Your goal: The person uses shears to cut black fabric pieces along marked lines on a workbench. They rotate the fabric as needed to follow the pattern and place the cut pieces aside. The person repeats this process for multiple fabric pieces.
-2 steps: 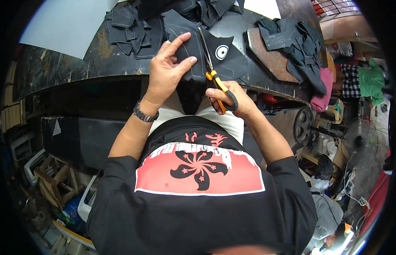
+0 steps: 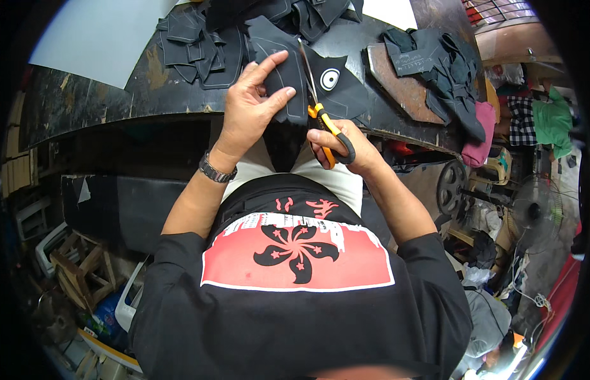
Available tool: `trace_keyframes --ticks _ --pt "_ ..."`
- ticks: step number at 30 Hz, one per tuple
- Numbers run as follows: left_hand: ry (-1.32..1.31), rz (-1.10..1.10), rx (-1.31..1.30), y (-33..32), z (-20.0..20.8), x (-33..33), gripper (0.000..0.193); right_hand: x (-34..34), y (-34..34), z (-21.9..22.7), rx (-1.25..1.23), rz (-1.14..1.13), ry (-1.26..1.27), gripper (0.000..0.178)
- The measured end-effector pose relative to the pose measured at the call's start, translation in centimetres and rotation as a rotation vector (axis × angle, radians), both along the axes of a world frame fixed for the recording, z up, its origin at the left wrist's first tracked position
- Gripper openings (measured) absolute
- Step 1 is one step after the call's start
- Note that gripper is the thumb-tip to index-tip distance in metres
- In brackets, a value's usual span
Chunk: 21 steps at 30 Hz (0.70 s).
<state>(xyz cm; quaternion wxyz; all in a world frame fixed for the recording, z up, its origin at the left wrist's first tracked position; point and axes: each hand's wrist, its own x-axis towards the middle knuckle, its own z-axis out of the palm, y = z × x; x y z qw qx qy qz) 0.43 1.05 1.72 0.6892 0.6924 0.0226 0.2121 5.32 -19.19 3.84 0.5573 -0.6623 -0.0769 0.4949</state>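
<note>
Black scissors with yellow-and-black handles (image 2: 330, 130) point away from me over the near table edge. My right hand (image 2: 347, 149) is closed round their handles, and the blades lie along the right edge of a black leather-like piece (image 2: 288, 82) marked with pale lines. My left hand (image 2: 254, 101) holds that piece from its left side; thumb and forefinger lie apart on top, and the other fingers are partly hidden. Right of the blades, another black piece (image 2: 346, 95) bears a round black-and-white mark (image 2: 330, 79).
Cut black pieces (image 2: 193, 47) are heaped on the dark table (image 2: 127, 101) at the back left. A worn board (image 2: 403, 88) with more black scraps (image 2: 450, 69) lies to the right. A white sheet (image 2: 95, 38) covers the far left. A fan (image 2: 534, 211) stands at the right.
My left hand and the black piece have shifted slightly to the right. The scissors have moved very little, and their blades now lie closer together.
</note>
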Motion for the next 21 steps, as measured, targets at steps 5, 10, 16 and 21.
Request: trace_keyframes --ticks 5,10,16,21 --pt "-0.013 -0.021 0.05 -0.2 0.7 0.6 0.056 1.1 0.6 0.2 0.155 -0.059 0.015 0.036" --pt "-0.039 -0.018 0.045 0.1 0.8 1.2 0.056 0.6 0.6 -0.5 0.114 -0.057 -0.056 0.038" --pt "-0.05 -0.026 0.061 0.0 0.6 1.9 0.056 1.0 0.7 -0.4 0.095 -0.047 -0.055 0.04" --pt "-0.072 -0.041 0.026 -0.8 0.7 2.1 0.057 1.5 1.3 0.0 0.124 -0.152 0.025 0.041"
